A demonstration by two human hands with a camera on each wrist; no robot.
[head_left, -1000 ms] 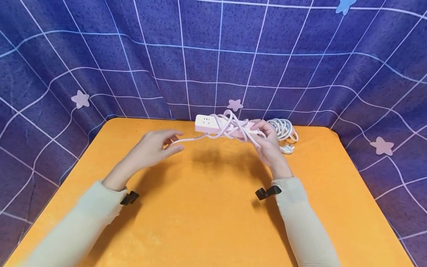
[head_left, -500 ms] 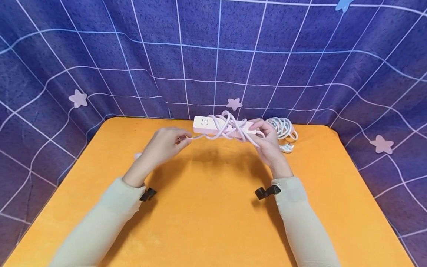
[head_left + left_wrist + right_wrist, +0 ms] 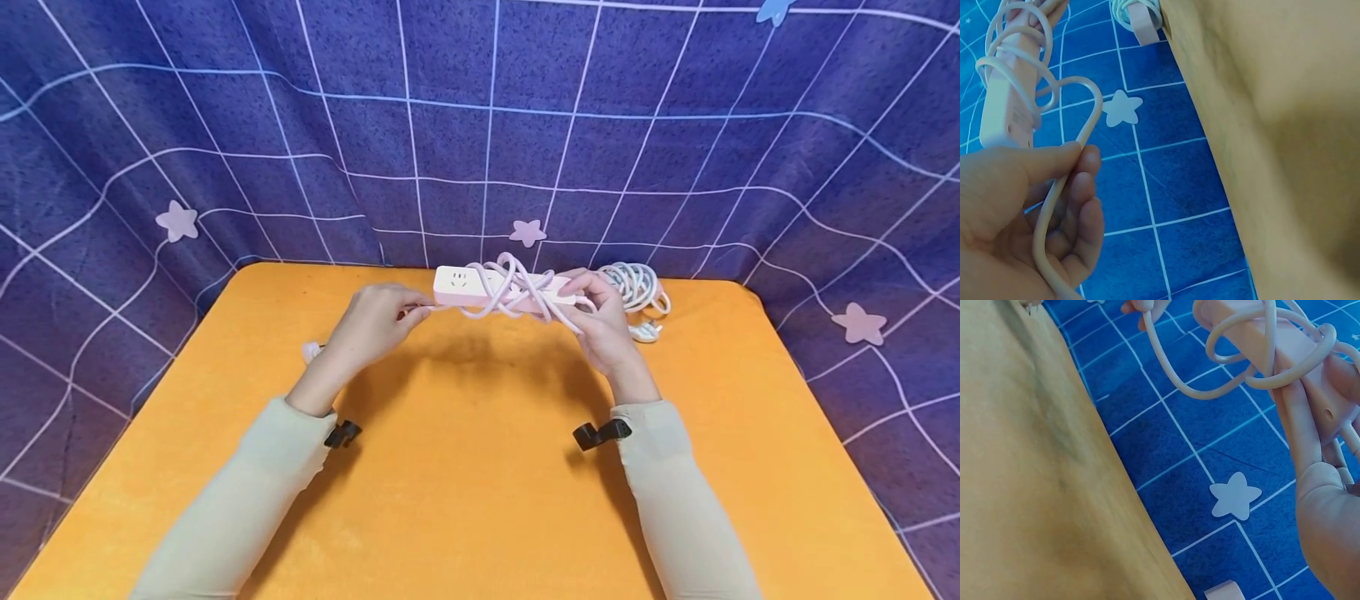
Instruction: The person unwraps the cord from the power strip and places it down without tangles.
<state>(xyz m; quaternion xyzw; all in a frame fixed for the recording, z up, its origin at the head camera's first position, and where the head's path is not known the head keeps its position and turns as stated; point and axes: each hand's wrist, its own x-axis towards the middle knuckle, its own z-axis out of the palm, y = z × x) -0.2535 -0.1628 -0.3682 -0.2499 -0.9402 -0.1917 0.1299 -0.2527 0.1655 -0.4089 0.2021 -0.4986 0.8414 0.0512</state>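
A white and pale pink power strip hangs over the far part of the table, its own cord wound round it in loose crossing loops. My right hand grips its right end, thumb on top and fingers beneath. To the left, my left hand pinches the free length of cord between thumb and index finger, close to the strip's left end. In the left wrist view the cord bends from the loops down through those fingers and across the palm. A pale plug shows behind the left wrist, partly hidden by it.
Behind my right hand, a coiled white cable with a plug lies at the back of the orange table. A blue grid-patterned curtain with star shapes rises along the table's back and sides.
My left hand has moved right toward the power strip and now pinches the cord close to it. The plug has come into view behind the left wrist. My right hand stays nearly still.
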